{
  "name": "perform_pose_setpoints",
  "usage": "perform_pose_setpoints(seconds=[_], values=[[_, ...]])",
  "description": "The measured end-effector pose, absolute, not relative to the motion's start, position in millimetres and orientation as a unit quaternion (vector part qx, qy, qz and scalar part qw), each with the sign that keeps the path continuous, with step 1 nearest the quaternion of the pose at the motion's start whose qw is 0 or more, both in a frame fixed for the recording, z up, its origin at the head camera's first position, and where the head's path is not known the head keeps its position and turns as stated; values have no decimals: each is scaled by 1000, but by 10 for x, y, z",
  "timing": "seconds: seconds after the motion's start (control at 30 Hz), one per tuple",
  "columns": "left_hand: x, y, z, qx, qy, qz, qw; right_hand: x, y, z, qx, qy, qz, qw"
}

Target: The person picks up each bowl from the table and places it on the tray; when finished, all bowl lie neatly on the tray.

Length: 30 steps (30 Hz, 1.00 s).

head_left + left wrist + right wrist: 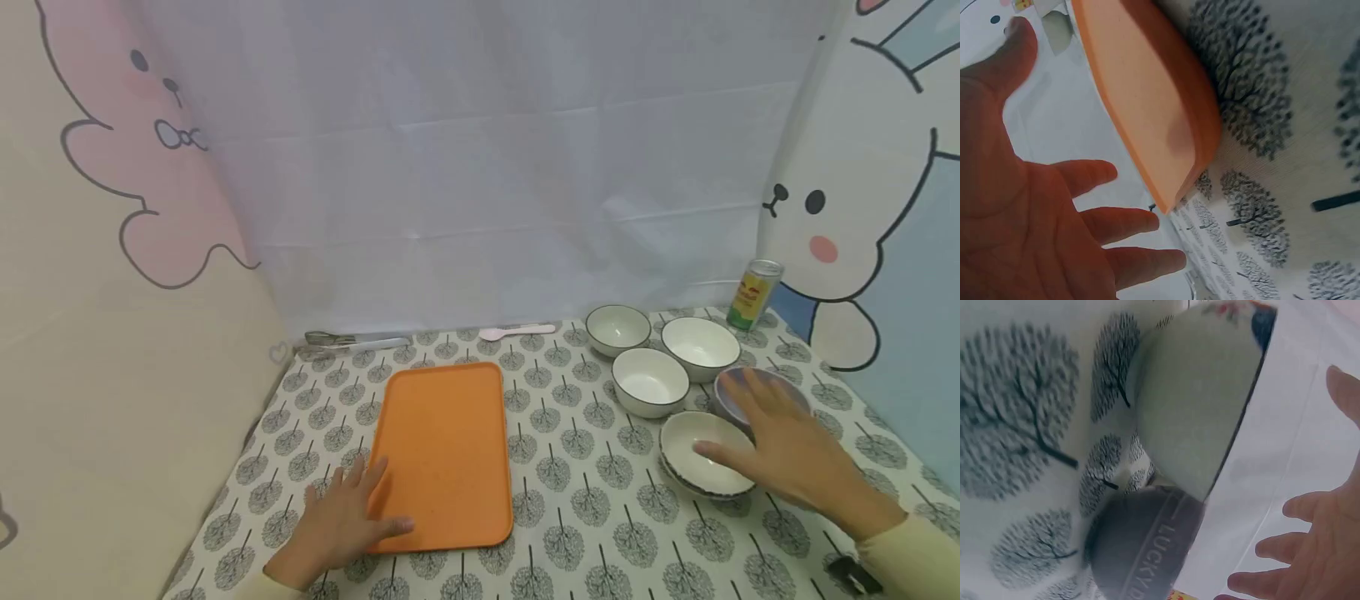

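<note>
See the left hand (337, 514), with fingers spread, at the lower-left corner of the orange tray (446, 454), just left of the frame's centre; see the right hand (795, 450), with fingers likewise spread, over the grey bowl (1147, 544) and scalloped white bowl (701, 431), lower right. Probably best to grip one rim squarely, without nudging neighbouring bowls (651, 379).

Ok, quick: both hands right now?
Left hand: open, by the tray, holding nothing.
Right hand: open, by the bowls, holding nothing.
</note>
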State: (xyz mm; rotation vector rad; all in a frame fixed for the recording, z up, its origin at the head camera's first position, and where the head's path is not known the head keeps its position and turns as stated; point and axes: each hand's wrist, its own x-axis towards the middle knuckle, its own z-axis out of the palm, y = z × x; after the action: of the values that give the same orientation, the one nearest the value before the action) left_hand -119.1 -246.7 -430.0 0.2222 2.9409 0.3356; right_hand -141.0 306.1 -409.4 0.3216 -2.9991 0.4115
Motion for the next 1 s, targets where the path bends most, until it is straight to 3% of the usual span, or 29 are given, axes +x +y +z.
perform_pose_setpoints(seconds=[0.27,0.5,1.0], values=[[-969,-2515,-4370,9,975,199,97,-1052,2969,-4313,69,-984,157,40],[-903,-2522,-4437,2,963,251,98,-915,2858,-4413,47,-982,182,9],[-866,-2516,-4441,-42,971,227,60,-1061,2885,-4478,14,-946,324,7]])
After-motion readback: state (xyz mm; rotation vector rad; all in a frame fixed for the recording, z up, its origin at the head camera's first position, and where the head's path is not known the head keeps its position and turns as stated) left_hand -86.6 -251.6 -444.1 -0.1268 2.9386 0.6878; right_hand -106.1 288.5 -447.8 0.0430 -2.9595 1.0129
